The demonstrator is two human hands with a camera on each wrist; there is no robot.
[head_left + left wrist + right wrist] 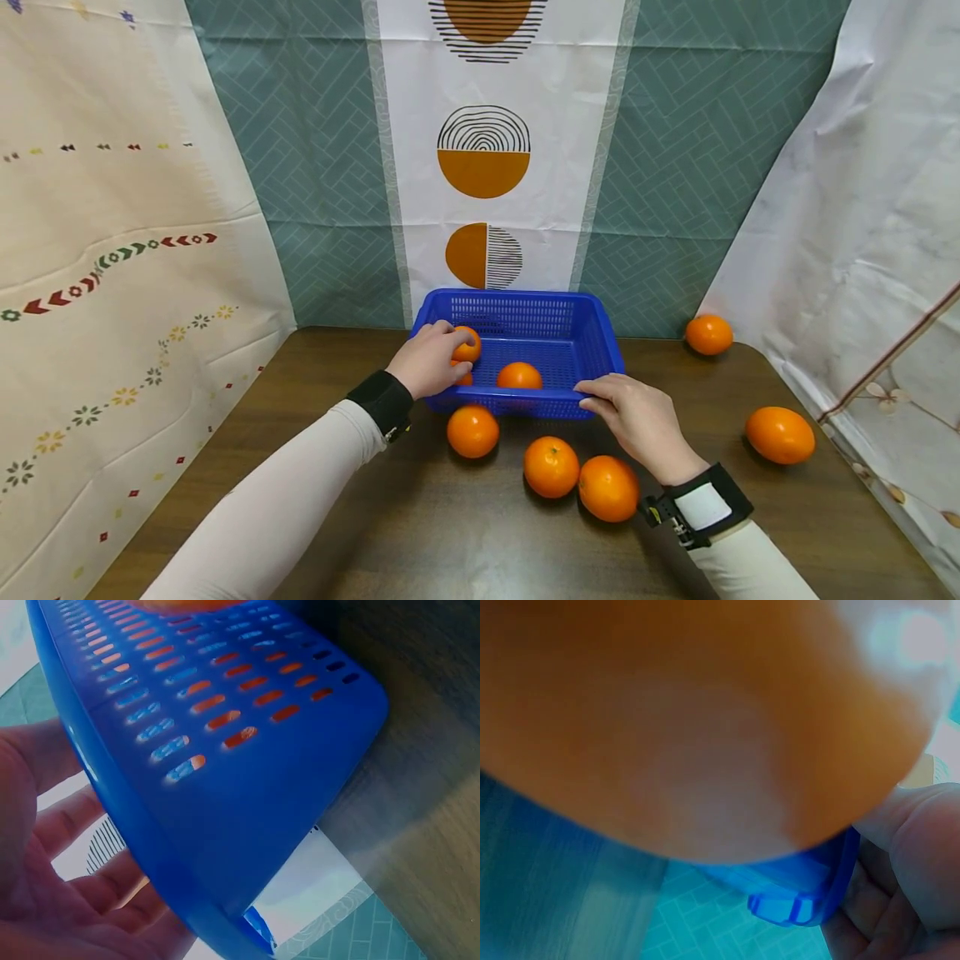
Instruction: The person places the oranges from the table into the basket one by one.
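A blue plastic basket (543,406) stands at the back of the table. Over its left front corner reaches my left hand (431,358), fingers and thumb around an orange (471,352) inside. Just below the thumb, another orange (462,378) is partly covered. A third orange (520,375) lies near the front wall. In the left wrist view, the basket wall (247,795) hides the fingertips of the left hand (82,862). At the right front corner, my right hand (637,417) pinches the basket's rim; the right wrist view shows that hand (900,892) beside the blue rim (840,877).
In front of the basket lie three oranges: one on the left (472,431), one in the middle (551,467) and one by the right wrist (609,488). Two more oranges, one near (780,435) and one far (708,334), lie along the table's right side. Cloth hangs behind.
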